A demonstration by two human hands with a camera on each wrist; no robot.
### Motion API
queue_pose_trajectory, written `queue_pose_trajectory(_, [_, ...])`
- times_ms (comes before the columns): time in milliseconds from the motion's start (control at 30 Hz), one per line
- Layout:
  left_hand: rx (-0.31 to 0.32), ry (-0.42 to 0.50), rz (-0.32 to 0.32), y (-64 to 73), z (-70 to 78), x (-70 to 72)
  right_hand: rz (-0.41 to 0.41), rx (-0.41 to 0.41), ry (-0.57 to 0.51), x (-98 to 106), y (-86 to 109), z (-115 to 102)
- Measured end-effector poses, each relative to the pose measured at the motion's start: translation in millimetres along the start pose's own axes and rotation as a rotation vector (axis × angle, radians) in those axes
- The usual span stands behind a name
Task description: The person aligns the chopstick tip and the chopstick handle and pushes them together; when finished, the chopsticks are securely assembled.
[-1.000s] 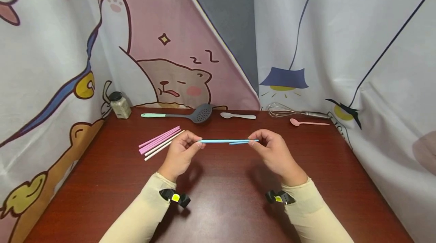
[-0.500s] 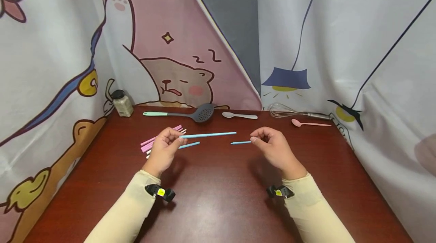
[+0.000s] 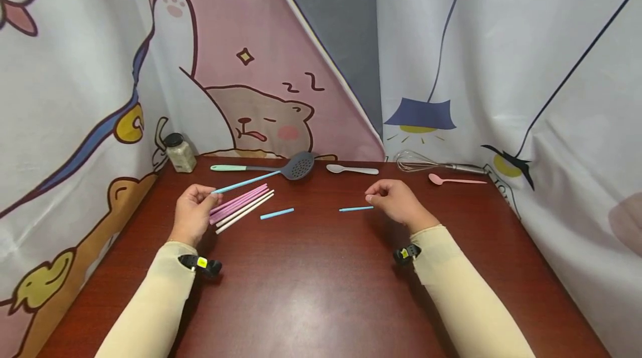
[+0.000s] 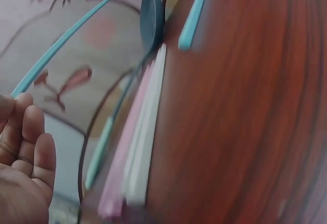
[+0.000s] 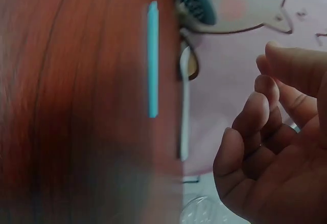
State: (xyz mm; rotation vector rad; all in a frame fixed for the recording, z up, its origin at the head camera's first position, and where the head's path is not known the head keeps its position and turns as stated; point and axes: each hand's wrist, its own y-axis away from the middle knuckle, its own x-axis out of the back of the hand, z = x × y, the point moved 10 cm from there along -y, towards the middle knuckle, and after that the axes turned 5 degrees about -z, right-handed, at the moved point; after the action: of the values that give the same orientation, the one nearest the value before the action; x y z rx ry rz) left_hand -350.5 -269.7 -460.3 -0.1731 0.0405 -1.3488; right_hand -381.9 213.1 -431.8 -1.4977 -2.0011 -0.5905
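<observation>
My left hand point(image 3: 193, 214) pinches a long, tapered light-blue chopstick point(image 3: 246, 182) by one end, above the left of the table. Below and beside it lie pink chopsticks point(image 3: 238, 203) and white chopsticks point(image 3: 244, 212) in a slanted bundle. In the left wrist view the held chopstick point(image 4: 61, 45) points up and away from the fingertips. My right hand point(image 3: 398, 203) hovers with loosely curled fingers and nothing visible in them. Nearest to it, a short light-blue stick point(image 3: 356, 209) with a narrow tip lies on the table. Another short blue stick point(image 3: 277, 213) lies farther left.
Along the table's back edge lie a slotted grey skimmer point(image 3: 300, 167), a white spoon point(image 3: 353, 169), a wire whisk point(image 3: 413, 161) and a pink spoon point(image 3: 458, 180). A black-lidded jar point(image 3: 180, 153) stands at the back left corner. Printed cloth hangs behind.
My left hand has carried the long blue chopstick leftward to the pink and white bundle. My right hand has let go of its other end and lifted slightly.
</observation>
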Motion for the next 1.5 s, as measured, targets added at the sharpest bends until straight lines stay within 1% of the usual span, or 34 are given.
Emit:
queue_pose_trajectory(133, [0.028,-0.014,0.040,-4.2,-11.6,20.1,-0.044,-0.035,0.040,-7,-14.9,17])
queue_pose_trajectory(200, [0.031,-0.025,0.053,-5.8,-14.4,28.2,-0.071,-0.053,0.058,-11,-20.5,24])
queue_pose_trajectory(300, [0.043,-0.066,0.079,-6.8,-17.1,39.4,-0.117,-0.082,0.091,-17,-26.5,32])
queue_pose_trajectory(367, [0.063,-0.079,0.082,-7.3,-19.5,44.5,-0.143,-0.098,0.104,-21,-29.5,37])
queue_pose_trajectory(500, [0.102,-0.099,0.073,-7.9,-24.2,49.7,-0.188,-0.130,0.107,-27,-32.5,45])
queue_pose_trajectory(633, [0.134,-0.129,0.070,-8.4,-30.0,52.0,-0.224,-0.163,0.111,-29,-33.1,48])
queue_pose_trajectory(733, [0.150,-0.196,0.063,-10.1,-33.1,53.1,-0.242,-0.172,0.134,-31,-33.9,47])
queue_pose_trajectory(800, [0.148,-0.263,0.054,-12.0,-33.2,52.9,-0.251,-0.177,0.148,-32,-34.4,46])
queue_pose_trajectory(867, [0.149,-0.362,0.036,-14.3,-33.4,52.0,-0.259,-0.173,0.168,-33,-35.6,44])
queue_pose_trajectory(1000, [0.137,-0.557,-0.018,-18.4,-32.4,47.3,-0.268,-0.161,0.200,-36,-37.5,43])
queue_pose_trajectory(1067, [0.138,-0.619,-0.048,-19.6,-32.1,44.4,-0.271,-0.155,0.212,-36,-38.0,43])
queue_pose_trajectory(1167, [0.143,-0.671,-0.078,-20.0,-30.5,39.7,-0.271,-0.155,0.227,-37,-38.4,44])
queue_pose_trajectory(1300, [0.171,-0.714,-0.111,-20.0,-29.1,34.0,-0.272,-0.152,0.235,-37,-37.9,43])
queue_pose_trajectory(1433, [0.194,-0.727,-0.130,-20.7,-29.6,31.0,-0.272,-0.153,0.232,-37,-36.6,44])
queue_pose_trajectory(1500, [0.193,-0.733,-0.138,-21.7,-30.2,30.6,-0.270,-0.155,0.232,-37,-36.5,44])
